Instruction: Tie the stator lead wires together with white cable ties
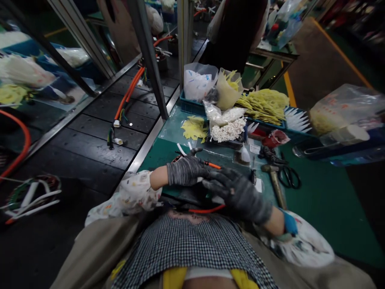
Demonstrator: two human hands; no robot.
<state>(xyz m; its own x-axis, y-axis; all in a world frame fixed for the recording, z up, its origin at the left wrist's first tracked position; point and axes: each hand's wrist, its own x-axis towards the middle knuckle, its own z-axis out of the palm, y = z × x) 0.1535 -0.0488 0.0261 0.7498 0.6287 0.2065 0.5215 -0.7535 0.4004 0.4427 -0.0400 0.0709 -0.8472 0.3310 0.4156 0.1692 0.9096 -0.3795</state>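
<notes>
My left hand [188, 169], in a grey striped glove, lies over a wound coil at the front of the green bench [325, 192]. The coil is mostly hidden; two white sleeves [182, 149] and a short orange sleeve [213, 165] stick out past the fingers. My right hand [237, 192], gloved in dark grey, comes in from the right with fingers bent toward the left fingertips. What it pinches is hidden and slightly blurred. Below the hands a red-orange cable [207, 210] runs close to my checked apron [192, 241].
Right of my hand lie a hammer [275, 182] and black scissors [290, 176]. Behind stand white sleeves in a tray [228, 130], yellow pieces [263, 105] and bags [198, 82]. On the left, a black conveyor [102, 138] carries orange cables [129, 90] and another wound coil [31, 196].
</notes>
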